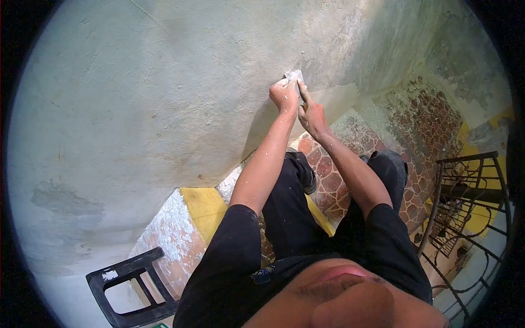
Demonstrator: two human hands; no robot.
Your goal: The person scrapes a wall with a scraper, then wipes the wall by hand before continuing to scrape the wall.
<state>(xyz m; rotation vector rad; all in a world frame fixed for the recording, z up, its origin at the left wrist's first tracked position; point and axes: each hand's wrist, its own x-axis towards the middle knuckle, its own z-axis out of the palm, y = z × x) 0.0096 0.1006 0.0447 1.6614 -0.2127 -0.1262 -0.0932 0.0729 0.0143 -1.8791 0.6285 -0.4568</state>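
Note:
My left hand (284, 95) is closed against the wall, with white specks on its skin. It grips a small flat grey-white scraper (295, 75) that lies against the wall surface. My right hand (313, 116) is just to the right and slightly lower, its index finger stretched up along the scraper's edge and the other fingers curled. Part of the scraper is hidden by my fingers, so its handle cannot be made out. The plastered wall (164, 87) around both hands is pale grey with scratches and rough patches.
Stairs run below me, with a yellow-edged step (203, 210) and a reddish stone-patterned floor (331, 183) spotted with white. A black plastic chair or stool frame (101, 281) stands at lower left. A black metal railing (437, 202) is on the right.

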